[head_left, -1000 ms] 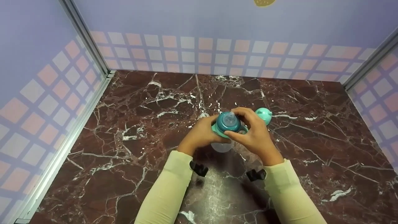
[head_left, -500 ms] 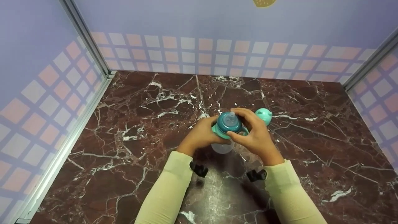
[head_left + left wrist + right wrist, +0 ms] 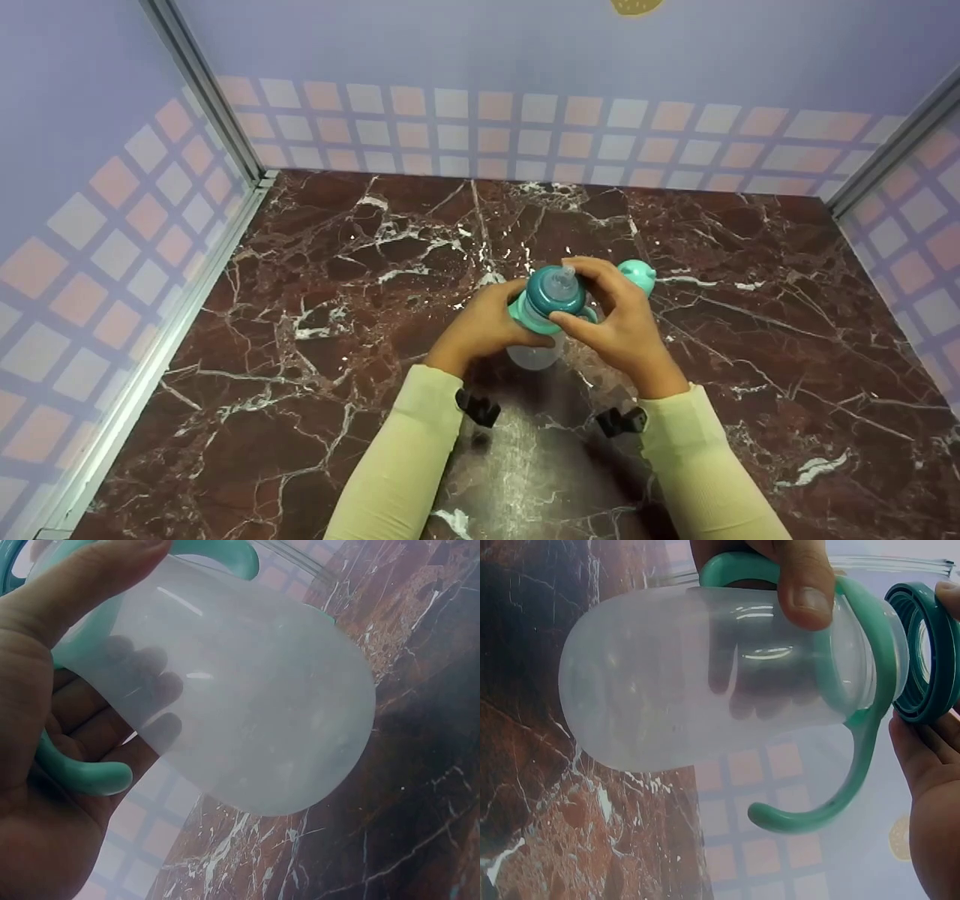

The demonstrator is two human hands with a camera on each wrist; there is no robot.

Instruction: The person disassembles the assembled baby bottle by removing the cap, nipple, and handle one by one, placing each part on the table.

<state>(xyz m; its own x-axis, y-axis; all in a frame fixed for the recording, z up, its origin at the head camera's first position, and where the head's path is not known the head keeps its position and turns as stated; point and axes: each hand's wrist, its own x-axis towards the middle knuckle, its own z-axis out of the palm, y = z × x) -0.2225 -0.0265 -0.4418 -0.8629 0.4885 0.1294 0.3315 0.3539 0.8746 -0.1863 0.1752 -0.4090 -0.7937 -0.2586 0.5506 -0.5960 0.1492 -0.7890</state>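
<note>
My left hand grips a frosted baby bottle round its upper part, thumb on one side and fingers showing through behind. The bottle is tilted above the table, and a mint-green handle ring with two curved handles circles its neck. With thumb and fingers my right hand pinches the teal screw collar, which carries a clear nipple. In the right wrist view the collar sits askew right at the bottle's mouth, its threaded inside showing.
A round mint-green piece lies on the table just beyond my right hand. The dark red marbled table has whitish specks near its middle. Walls with pink and white squares stand at the back and both sides.
The collar and nipple have shifted slightly up and right from the bottle, along with my right hand. My left hand and the bottle stay almost where they were.
</note>
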